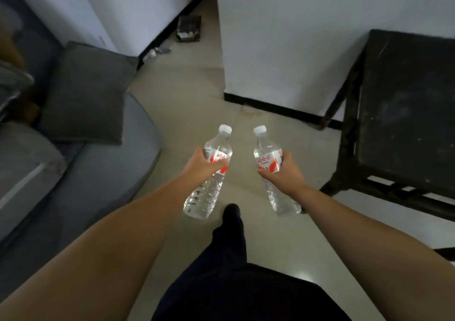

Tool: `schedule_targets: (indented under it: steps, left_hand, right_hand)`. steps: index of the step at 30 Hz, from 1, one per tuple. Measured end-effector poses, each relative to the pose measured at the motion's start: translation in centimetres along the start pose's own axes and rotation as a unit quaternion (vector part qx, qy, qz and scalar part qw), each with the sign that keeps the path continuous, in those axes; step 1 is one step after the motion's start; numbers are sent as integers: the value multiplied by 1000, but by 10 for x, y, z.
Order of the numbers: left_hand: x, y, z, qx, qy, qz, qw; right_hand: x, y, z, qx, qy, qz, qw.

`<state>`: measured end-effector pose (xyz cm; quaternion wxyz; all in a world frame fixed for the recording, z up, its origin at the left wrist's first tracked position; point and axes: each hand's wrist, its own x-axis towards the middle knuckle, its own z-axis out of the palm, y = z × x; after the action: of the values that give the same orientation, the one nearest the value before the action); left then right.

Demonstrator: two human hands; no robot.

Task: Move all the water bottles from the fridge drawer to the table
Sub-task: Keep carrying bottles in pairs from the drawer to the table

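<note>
two clear ribbed bottles (208, 170) — gripped

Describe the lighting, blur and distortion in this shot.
Head view: dim, flat indoor light; wide-angle bending curves the wall and black table; the sofa at the left edge is smeared; both bottle labels stay sharp.

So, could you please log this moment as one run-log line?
left hand: grip on left bottle | right hand: grip on right bottle | both capped | dark table at right
</note>
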<state>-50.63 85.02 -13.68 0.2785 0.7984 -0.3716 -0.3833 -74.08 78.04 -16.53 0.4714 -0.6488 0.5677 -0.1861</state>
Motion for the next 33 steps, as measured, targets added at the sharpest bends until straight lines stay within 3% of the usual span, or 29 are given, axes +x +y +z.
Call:
schedule_targets:
  steps: [11, 19, 33]
  left_hand:
    - [218, 168, 33, 51, -123, 99, 986]
    - [294, 263, 108, 104, -218, 154, 958]
    - [385, 477, 286, 149, -269, 240, 921]
  right_hand:
    - [159, -39, -95, 68, 168, 81, 980]
    - [222, -17, -166, 79, 243, 129, 958]
    - [324, 55, -372, 138, 335, 175, 916]
